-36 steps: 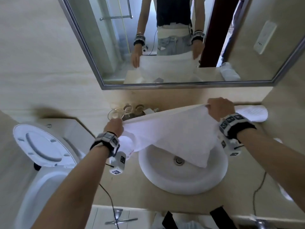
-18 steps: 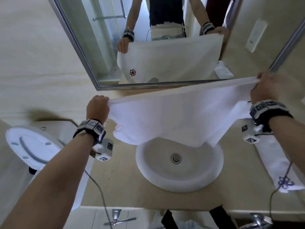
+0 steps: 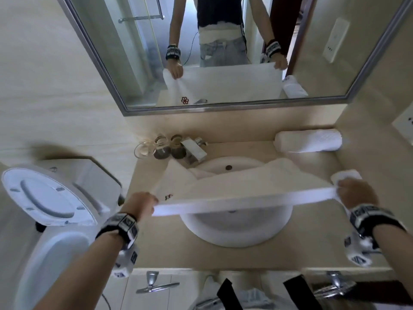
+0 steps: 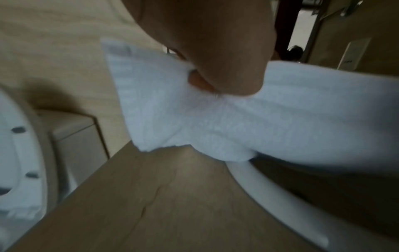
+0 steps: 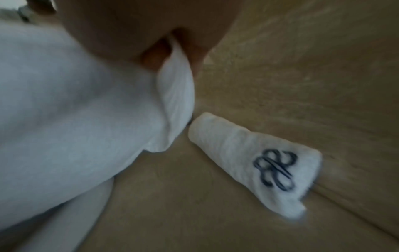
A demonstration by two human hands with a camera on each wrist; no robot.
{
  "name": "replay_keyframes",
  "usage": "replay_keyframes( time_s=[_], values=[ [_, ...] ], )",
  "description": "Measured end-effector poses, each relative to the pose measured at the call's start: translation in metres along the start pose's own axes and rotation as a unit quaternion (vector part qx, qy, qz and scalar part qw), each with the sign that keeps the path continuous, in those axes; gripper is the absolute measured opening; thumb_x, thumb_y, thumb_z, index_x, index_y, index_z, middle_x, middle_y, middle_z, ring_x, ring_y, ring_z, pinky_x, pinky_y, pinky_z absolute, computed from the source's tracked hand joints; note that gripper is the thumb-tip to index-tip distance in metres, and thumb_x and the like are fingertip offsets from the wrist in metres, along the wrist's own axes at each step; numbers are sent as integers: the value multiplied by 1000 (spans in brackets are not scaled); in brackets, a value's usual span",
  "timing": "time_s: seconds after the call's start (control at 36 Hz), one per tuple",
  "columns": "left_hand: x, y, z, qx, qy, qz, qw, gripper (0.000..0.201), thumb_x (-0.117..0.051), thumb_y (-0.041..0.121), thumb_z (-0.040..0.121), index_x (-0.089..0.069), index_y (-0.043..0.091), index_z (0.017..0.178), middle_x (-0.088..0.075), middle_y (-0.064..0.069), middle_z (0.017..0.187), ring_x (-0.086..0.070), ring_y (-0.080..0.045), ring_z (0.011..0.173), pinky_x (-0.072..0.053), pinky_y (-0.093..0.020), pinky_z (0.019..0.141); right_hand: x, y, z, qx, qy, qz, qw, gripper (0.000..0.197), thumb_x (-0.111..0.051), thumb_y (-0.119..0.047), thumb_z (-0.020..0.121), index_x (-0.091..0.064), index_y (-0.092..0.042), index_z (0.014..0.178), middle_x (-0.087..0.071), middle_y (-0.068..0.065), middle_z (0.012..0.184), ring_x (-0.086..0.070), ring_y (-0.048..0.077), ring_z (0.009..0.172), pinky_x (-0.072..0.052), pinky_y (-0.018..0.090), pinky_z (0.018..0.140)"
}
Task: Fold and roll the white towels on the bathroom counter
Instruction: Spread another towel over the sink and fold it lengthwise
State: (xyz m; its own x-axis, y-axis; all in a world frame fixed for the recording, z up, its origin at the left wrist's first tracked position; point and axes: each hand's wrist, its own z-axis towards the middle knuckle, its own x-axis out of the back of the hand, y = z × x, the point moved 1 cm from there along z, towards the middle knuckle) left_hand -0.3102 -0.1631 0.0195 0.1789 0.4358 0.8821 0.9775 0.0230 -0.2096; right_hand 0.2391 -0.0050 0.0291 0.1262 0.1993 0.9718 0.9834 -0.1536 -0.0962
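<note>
Here, a white towel (image 3: 234, 189) is stretched flat above the round sink (image 3: 237, 229), its near edge drawn taut between both hands and its far part draped across the basin towards the faucet (image 3: 194, 149). The left hand (image 3: 139, 203), at the sink's left side, has its fingers curled round the towel's left end; in the left wrist view the corner (image 4: 138, 95) fans out beyond the pinching fingers. The right hand (image 3: 355, 193), at the sink's right side, grips the opposite end, the cloth bunched between thumb and fingers (image 5: 155, 54) in the right wrist view. A small dark emblem (image 3: 168, 196) on the towel lies just beside the left hand. A rolled towel (image 5: 254, 163) bearing a dark emblem lies on the counter (image 3: 174, 247) right of the sink, just beyond the held corner. Another rolled towel (image 3: 308, 140) lies against the wall behind and right of the sink. Glass cups (image 3: 161, 147) stand behind the sink to its left, beside the faucet.
</note>
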Motion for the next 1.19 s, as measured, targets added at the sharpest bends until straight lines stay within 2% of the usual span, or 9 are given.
replay_keyframes(
  time_s=[0.14,0.33,0.56,0.64,0.72,0.89,1.06,1.14,1.19],
  values=[
    [-61,17,-18,53,-113,-36,992,29,-44,7,87,-64,12,108,-64,-9,118,-60,-27,111,-45,-29,88,-56,19,-20,11,-173,-79,982,36,-38,-17,98,-58,-1,123,-58,13,130,-56,25,119,-44,26,98],
    [-99,9,-33,115,-183,-107,971,31,-40,9,93,-59,10,118,-64,-7,119,-60,-24,112,-46,-28,91,-70,32,-29,-15,-283,-79,956,30,-56,-13,91,-63,-2,118,-62,15,122,-58,28,115,-43,27,82],
    [-89,14,-25,161,-148,-216,952,31,-42,2,90,-62,2,113,-64,-12,114,-59,-26,108,-42,-24,83,-41,31,-12,-15,-132,25,991,35,-42,-3,92,-62,-8,121,-58,16,128,-55,31,115,-43,30,93],
    [-73,9,-13,176,-84,-280,940,21,-46,-3,81,-62,10,75,-58,-9,82,-53,-24,81,-38,-24,69,-29,30,-8,-32,-15,167,985,29,-42,2,90,-64,-3,108,-63,26,101,-55,33,83,-39,30,73],
    [-63,-3,5,172,-14,-336,926,32,-47,-2,71,-36,16,47,-43,-6,56,-41,-21,59,-27,-27,57,-21,21,-1,-5,42,216,975,30,-36,-14,94,-61,-11,111,-64,26,97,-55,28,73,-44,31,69],
    [-44,-9,38,178,72,-469,862,15,-60,16,77,-73,11,72,-65,-7,69,-55,-22,69,-38,-27,64,-13,-24,21,-18,74,288,955,25,-53,-17,91,-67,-13,112,-67,19,110,-60,38,102,-45,38,89],
    [-54,-16,70,199,105,-579,784,28,-65,27,86,-67,1,76,-56,-10,73,-48,-20,73,-34,-30,63,-21,-78,40,-37,42,367,929,25,-59,-21,88,-70,-43,84,-64,9,90,-58,28,91,-46,36,86],
    [-65,-20,85,237,97,-601,757,25,-61,18,92,-69,-5,98,-63,-17,91,-52,-22,86,-36,-29,75,-23,-110,47,-38,21,375,926,18,-60,-21,88,-69,-16,102,-65,20,104,-56,29,92,-43,34,83],
    [-71,-24,94,258,94,-613,741,25,-59,17,93,-68,-6,97,-61,-20,93,-50,-23,87,-35,-30,77,-29,-131,54,-42,-4,356,933,42,-59,-34,82,-64,-5,112,-63,24,112,-57,38,102,-44,40,89]
  ],
)
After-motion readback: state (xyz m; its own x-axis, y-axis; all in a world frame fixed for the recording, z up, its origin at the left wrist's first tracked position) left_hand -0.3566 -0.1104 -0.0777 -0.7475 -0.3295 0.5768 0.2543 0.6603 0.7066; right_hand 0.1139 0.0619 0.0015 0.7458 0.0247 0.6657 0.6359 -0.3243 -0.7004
